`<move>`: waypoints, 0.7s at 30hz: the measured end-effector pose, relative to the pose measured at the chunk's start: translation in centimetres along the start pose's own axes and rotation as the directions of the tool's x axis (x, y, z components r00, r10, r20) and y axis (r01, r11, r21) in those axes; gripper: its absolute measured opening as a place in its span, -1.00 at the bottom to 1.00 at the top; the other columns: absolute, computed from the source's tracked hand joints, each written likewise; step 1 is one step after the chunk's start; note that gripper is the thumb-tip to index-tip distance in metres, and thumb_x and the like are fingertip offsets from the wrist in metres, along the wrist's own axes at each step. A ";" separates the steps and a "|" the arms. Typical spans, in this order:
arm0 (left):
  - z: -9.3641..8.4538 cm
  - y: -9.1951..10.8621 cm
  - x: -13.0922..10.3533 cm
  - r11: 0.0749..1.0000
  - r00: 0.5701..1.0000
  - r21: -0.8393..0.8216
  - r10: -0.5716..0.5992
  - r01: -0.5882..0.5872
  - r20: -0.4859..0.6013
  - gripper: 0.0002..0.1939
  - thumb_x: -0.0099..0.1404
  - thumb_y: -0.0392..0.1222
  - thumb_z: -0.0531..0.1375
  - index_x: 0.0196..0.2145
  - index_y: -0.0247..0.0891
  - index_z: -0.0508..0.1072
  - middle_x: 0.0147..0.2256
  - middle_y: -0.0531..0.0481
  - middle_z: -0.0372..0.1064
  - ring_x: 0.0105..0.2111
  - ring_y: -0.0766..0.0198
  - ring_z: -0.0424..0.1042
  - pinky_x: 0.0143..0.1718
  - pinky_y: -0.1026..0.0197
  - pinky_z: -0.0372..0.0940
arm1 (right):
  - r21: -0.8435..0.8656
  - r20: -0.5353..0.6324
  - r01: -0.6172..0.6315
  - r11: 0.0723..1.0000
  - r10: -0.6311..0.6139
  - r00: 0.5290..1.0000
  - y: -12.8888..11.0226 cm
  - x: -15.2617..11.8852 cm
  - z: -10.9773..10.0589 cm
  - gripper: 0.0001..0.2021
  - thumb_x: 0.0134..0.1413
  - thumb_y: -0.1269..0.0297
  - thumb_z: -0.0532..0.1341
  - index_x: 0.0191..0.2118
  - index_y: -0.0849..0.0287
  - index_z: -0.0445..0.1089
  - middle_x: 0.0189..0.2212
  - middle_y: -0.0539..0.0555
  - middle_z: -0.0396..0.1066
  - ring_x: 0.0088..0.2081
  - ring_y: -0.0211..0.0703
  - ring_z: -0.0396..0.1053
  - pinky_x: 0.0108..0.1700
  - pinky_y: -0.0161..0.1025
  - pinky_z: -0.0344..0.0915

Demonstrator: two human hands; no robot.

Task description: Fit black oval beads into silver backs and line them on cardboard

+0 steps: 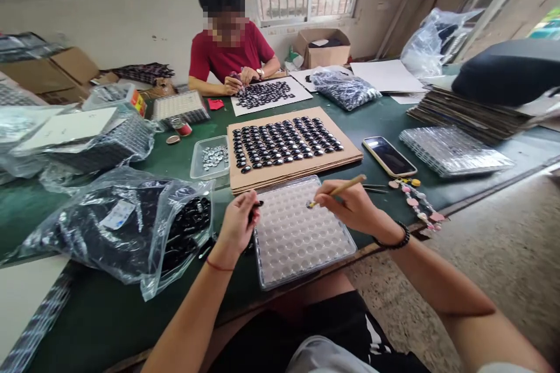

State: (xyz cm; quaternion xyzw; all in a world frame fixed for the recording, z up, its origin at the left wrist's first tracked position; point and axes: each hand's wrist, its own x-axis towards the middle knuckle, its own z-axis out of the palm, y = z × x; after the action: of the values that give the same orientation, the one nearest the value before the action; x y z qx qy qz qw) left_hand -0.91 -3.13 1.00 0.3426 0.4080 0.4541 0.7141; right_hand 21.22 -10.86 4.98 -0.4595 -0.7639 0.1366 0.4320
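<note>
Over the clear plastic tray of round hollows, the left hand is pinching a small glossy black piece; the right hand's fingers are clamping a slim wooden-handled tool above its far side.

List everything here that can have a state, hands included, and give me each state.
Left hand: closed on a small black piece
Right hand: gripping a wooden stick
Tray: lying flat
Clear bag: open, black pieces inside
Small tub: uncovered, holding small pieces
Phone: face up, screen dark
Cardboard sheets: stacked, dark domed pieces on top
Cardboard box: open
</note>
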 end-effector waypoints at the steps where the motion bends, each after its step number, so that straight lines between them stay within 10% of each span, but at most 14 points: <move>1: 0.0 -0.2 -0.3 0.999 1.000 0.048 -0.016 0.016 0.009 -0.63 -0.17 -0.06 0.37 -0.61 -0.36 0.31 -0.68 0.14 0.16 -0.74 0.56 0.08 -0.78 0.50 -0.11 | 0.006 0.036 0.048 0.999 -0.049 0.998 0.4 1.6 0.6 -0.78 0.17 0.26 0.06 -0.45 0.22 0.32 -0.57 0.01 0.33 -0.55 -0.35 0.23 -0.49 -0.38 0.13; 8: 0.0 -0.1 -0.8 0.934 0.998 0.351 0.046 -0.062 0.053 -0.68 0.02 0.01 0.26 -0.38 -0.32 0.47 -0.64 0.13 0.16 -0.71 0.54 0.04 -0.72 0.42 -0.13 | 0.111 -0.006 0.236 0.966 -0.236 0.972 3.8 4.7 5.5 -0.79 0.12 0.27 0.12 -0.49 0.21 0.35 -0.59 0.02 0.39 -0.57 -0.34 0.26 -0.52 -0.38 0.14; 14: 0.2 -0.5 -1.5 0.473 0.910 0.793 0.341 -0.384 0.237 -0.76 0.15 -0.04 0.17 -0.42 -0.28 0.48 -0.61 0.08 0.29 -0.59 0.41 0.22 -0.51 0.35 0.13 | 0.102 0.105 0.164 0.981 -0.175 0.979 3.5 2.6 6.2 -0.81 0.11 0.25 0.14 -0.47 0.20 0.35 -0.61 -0.02 0.35 -0.57 -0.36 0.22 -0.50 -0.38 0.10; 17: 0.3 -0.5 -1.6 0.365 0.897 0.829 0.302 -0.423 0.324 -0.69 0.25 -0.06 0.06 -0.14 -0.23 0.44 -0.50 0.06 0.38 -0.53 0.37 0.29 -0.43 0.33 0.16 | 0.094 0.114 0.151 0.984 -0.162 0.980 3.2 2.5 6.3 -0.80 0.10 0.23 0.15 -0.47 0.21 0.35 -0.60 -0.02 0.35 -0.56 -0.36 0.24 -0.48 -0.37 0.11; 21: 0.3 -0.3 -1.6 0.302 0.897 0.847 0.200 -0.438 0.393 -0.71 0.29 -0.07 0.00 -0.26 -0.21 0.47 -0.40 0.03 0.44 -0.43 0.33 0.36 -0.37 0.32 0.17 | 0.108 0.118 0.194 0.975 -0.207 0.971 3.1 2.4 6.4 -0.82 0.11 0.23 0.14 -0.42 0.19 0.37 -0.56 0.00 0.40 -0.53 -0.34 0.28 -0.47 -0.36 0.14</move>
State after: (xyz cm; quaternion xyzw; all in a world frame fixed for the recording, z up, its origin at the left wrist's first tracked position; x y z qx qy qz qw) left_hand -0.90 -4.72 1.29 0.8012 0.4339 0.2421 0.3335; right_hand 17.54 -6.03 0.58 -0.3490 -0.8252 0.1578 0.4151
